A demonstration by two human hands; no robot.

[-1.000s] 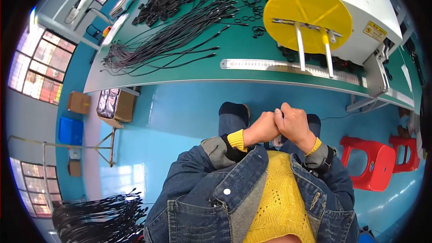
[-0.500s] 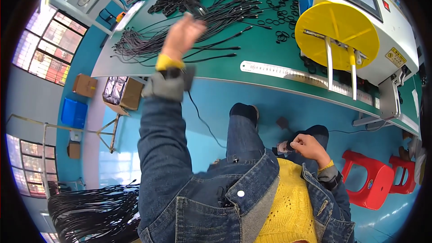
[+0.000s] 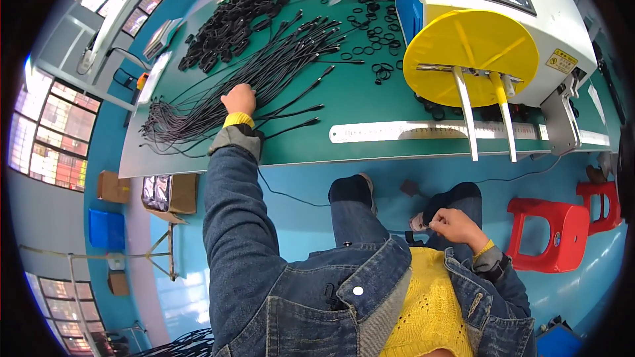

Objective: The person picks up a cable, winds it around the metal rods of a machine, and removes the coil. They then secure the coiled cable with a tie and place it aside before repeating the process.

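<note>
Right hand [image 3: 456, 226] above lap, fingers curled inward and pressed together. Farther, metal ruler [image 3: 370, 132] lies along near edge of green table [image 3: 370, 102]. Left hand [image 3: 239, 100] is at bundle of thin black cables [image 3: 281, 63] on table's left part; fingers folded, cannot tell if they pinch cable. Right of bundle, loose black rings [image 3: 381, 71], then white machine [image 3: 555, 23] with yellow disc [image 3: 476, 43]. Behind bundle, heap of black parts [image 3: 241, 16].

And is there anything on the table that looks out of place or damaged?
I see no damage. Only the black rings seem a little untidy: they lie scattered between the cables and the machine, not in one pile.
</note>
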